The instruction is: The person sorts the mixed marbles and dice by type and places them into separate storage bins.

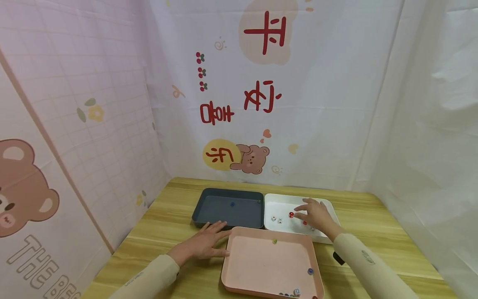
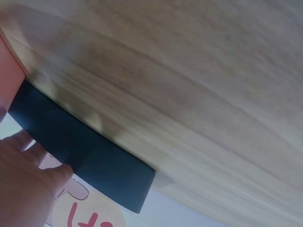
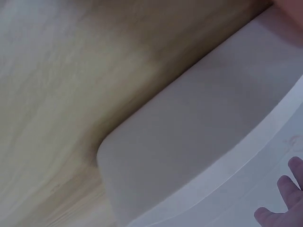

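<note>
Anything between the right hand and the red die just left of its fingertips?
Nothing visible: the right hand is over the white tray, fingertips beside that red die. Two white dice lie farther left.

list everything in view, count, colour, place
table: one, yellowish, underneath
dark tray: one, slate, far left
white tray: one, white, far right
pink tray: one, pink, nearest
small pieces: two, blue, green, dark tray
red pieces: 2+, red, white tray
white pieces: 2+, white, white tray
die: one, pale, pink tray
other pieces: several, mixed, pink tray
cloth: uncounted, whitish, around table
bears: two, brown, cloth
characters: four, red, cloth
left hand: one, at pink tray
right hand: one, over white tray
sleeves: two, cream, arms
</note>
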A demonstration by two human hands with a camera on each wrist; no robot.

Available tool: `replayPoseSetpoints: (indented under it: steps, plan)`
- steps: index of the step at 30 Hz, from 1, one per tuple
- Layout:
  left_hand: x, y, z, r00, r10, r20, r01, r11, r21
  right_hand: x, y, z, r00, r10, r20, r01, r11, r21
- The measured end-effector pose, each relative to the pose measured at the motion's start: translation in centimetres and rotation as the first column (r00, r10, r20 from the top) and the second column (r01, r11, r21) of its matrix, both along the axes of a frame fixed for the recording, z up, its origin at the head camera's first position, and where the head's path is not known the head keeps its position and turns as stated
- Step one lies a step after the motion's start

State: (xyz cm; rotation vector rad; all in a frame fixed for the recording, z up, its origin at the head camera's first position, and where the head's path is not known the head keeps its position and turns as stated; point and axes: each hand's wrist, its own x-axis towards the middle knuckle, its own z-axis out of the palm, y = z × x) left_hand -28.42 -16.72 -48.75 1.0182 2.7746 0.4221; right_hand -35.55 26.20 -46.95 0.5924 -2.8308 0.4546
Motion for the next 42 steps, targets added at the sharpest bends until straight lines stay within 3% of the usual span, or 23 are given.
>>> replayPoseSetpoints:
  steps: [6,11,14,22,27,33,38,42]
  plan:
    - [0.1,0.1,0.2,1.0,-0.002,0.004,0.002,1.0,0.005,1.6,-1.2,0.0,0.992,0.122,-0.022,-0.123,0.99,-0.071]
    - [0.2,0.1,0.4,1.0,-0.007,0.001,0.007,1.0,0.011,4.1,-2.4,0.5,0.97,0.241,-0.04,-0.244,0.964,-0.107]
    - [0.3,0.1,0.4,1.0,-0.012,0.0,0.012,1.0,0.02,5.7,-2.7,0.7,0.944,0.322,-0.068,-0.328,0.94,-0.1]
    - [0.2,0.0,0.1,1.0,-0.015,-0.01,0.015,1.0,0.009,10.4,-3.0,0.7,0.886,0.464,-0.026,-0.464,0.884,-0.056]
    - [0.1,0.0,0.0,1.0,-0.013,-0.011,0.013,1.0,0.01,12.4,-3.1,0.2,0.834,0.551,-0.029,-0.551,0.834,0.014]
    - [0.1,0.0,0.0,1.0,-0.011,-0.01,0.011,1.0,0.011,13.8,-3.1,-0.6,0.81,0.576,0.106,-0.584,0.809,0.063]
    - [0.1,0.0,0.0,1.0,-0.01,-0.008,0.01,1.0,0.011,14.0,-2.9,-1.5,0.756,0.648,0.094,-0.653,0.737,0.175]
    - [0.0,0.0,-0.1,1.0,-0.007,-0.004,0.007,1.0,0.011,14.0,-2.7,-1.9,0.732,0.678,0.065,-0.671,0.7,0.244]
